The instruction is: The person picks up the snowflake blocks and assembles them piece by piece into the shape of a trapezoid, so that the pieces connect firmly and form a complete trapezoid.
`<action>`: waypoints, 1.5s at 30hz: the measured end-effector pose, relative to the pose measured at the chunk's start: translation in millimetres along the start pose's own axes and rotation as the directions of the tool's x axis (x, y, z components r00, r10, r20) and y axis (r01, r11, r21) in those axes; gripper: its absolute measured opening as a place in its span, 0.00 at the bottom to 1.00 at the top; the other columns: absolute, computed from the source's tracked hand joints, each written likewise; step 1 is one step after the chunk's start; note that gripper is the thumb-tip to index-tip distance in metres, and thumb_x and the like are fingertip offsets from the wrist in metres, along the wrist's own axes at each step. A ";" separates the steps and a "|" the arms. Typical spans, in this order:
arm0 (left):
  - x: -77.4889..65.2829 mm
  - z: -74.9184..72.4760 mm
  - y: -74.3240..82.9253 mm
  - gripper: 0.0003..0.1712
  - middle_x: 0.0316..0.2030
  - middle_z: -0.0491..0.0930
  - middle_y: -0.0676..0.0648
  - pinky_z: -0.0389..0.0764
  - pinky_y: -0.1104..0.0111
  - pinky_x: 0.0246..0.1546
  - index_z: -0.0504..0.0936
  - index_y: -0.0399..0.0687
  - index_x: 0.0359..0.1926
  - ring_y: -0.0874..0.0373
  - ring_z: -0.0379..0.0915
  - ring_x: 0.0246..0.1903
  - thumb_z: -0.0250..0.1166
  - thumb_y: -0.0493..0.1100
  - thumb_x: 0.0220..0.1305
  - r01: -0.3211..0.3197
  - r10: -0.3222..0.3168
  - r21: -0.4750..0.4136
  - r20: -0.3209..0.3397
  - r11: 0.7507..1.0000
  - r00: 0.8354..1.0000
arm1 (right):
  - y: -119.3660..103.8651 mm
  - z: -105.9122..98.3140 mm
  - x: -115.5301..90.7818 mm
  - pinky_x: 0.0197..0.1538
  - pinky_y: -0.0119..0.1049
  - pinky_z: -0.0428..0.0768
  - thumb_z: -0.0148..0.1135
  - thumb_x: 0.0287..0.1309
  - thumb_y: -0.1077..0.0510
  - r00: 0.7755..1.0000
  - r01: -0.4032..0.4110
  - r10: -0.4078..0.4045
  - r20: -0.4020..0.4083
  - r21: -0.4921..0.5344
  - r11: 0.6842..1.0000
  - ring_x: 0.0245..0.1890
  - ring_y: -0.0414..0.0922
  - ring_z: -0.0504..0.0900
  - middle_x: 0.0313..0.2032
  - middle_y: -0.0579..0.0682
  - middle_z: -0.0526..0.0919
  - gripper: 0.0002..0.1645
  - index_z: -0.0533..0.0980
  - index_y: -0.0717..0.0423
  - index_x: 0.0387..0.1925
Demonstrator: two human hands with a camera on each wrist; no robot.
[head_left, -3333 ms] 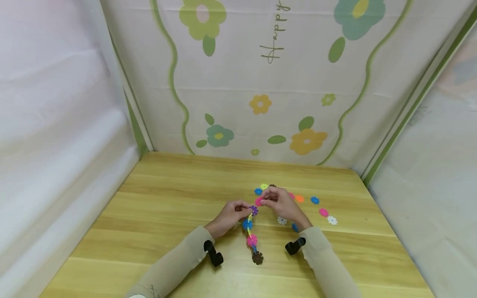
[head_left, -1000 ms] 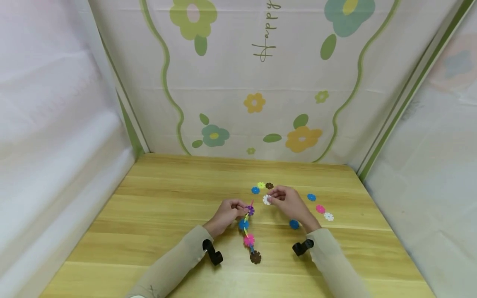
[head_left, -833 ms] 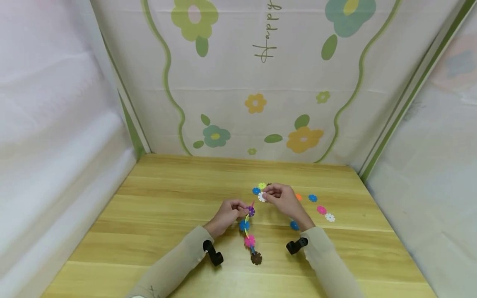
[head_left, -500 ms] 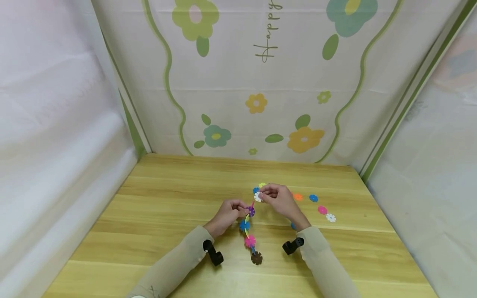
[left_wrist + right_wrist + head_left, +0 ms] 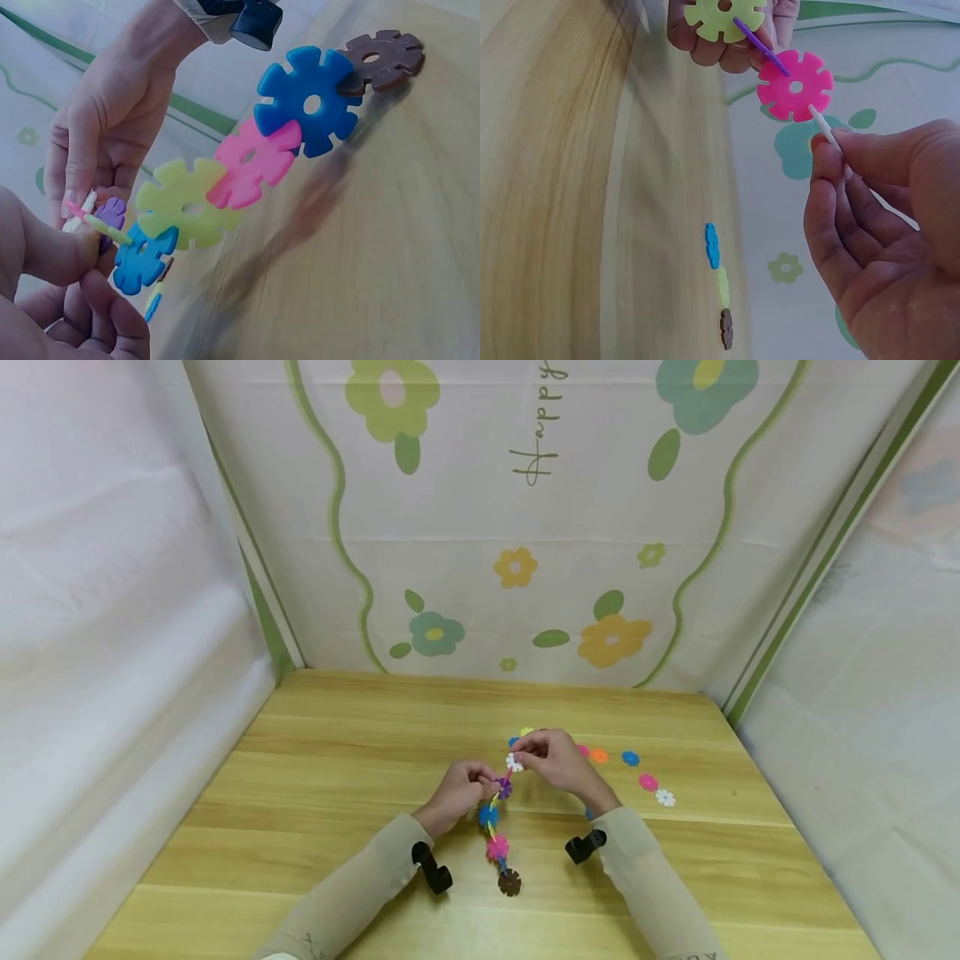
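Note:
A chain of notched plastic flower discs, linked slot to slot, runs from a brown disc near the front up through blue, pink and yellow ones to a purple disc. My left hand pinches the chain at the purple disc, thumb against fingers. Beyond it a pink disc stands at the chain's upper end. Between right thumb and index finger, my right hand holds a white disc edge-on, its rim meeting a slot of that pink disc. How deep it sits is unclear.
Loose discs lie on the wooden table: orange, blue, pink and white to the right. Blue, yellow and brown ones lie behind the right hand. Fabric walls enclose the table.
The pink disc, earlier in my right hand, is now on the chain past the purple one. My right hand picked up a white disc and brought it left to the pink disc.

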State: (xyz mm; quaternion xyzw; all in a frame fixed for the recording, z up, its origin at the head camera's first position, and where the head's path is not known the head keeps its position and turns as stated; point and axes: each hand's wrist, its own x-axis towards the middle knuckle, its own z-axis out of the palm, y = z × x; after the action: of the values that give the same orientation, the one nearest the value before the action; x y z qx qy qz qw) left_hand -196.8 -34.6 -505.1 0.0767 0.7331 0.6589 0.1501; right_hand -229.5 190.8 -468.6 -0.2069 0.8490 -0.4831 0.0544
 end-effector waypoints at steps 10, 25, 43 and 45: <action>-1.6 4.4 -3.4 0.08 0.33 0.83 0.46 0.74 0.72 0.28 0.85 0.34 0.34 0.58 0.74 0.30 0.60 0.27 0.63 0.025 -0.022 0.034 -0.080 0.999 0.997 | -6.6 4.7 0.4 0.35 0.38 0.86 0.64 0.74 0.61 0.998 0.036 -0.036 0.049 -0.002 0.999 0.38 0.64 0.87 0.35 0.51 0.89 0.08 0.88 0.53 0.43; -1.2 -20.5 0.8 0.10 0.36 0.83 0.48 0.79 0.66 0.39 0.87 0.40 0.44 0.57 0.76 0.36 0.65 0.43 0.75 -0.038 0.013 0.140 0.175 0.989 0.984 | -5.2 2.1 1.9 0.42 0.52 0.89 0.63 0.74 0.62 0.990 -0.001 0.004 0.140 -0.021 1.000 0.38 0.61 0.88 0.36 0.52 0.89 0.08 0.88 0.56 0.45; 11.5 -19.1 -1.9 0.15 0.48 0.85 0.44 0.85 0.65 0.49 0.85 0.40 0.54 0.59 0.81 0.43 0.65 0.45 0.77 -0.044 0.042 0.018 0.083 0.999 0.996 | -2.0 -36.2 -25.1 0.45 0.34 0.86 0.66 0.73 0.53 0.985 -0.037 0.071 0.156 -0.212 0.977 0.42 0.44 0.86 0.43 0.50 0.88 0.19 0.83 0.62 0.56; 11.2 -24.5 -2.9 0.14 0.49 0.85 0.43 0.86 0.62 0.53 0.84 0.39 0.55 0.59 0.81 0.44 0.65 0.44 0.77 -0.028 0.028 0.002 0.066 1.000 0.997 | 1.6 -49.8 -37.8 0.44 0.31 0.85 0.68 0.72 0.55 0.984 -0.048 0.094 0.152 -0.286 0.957 0.40 0.40 0.84 0.42 0.48 0.88 0.18 0.83 0.63 0.55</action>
State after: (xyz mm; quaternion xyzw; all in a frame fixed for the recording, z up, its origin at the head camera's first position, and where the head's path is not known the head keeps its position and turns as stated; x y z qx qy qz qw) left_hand -214.9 -54.6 -507.2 0.1089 0.7277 0.6568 0.1650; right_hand -210.2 246.5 -447.8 -0.2210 0.9085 -0.3367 0.1117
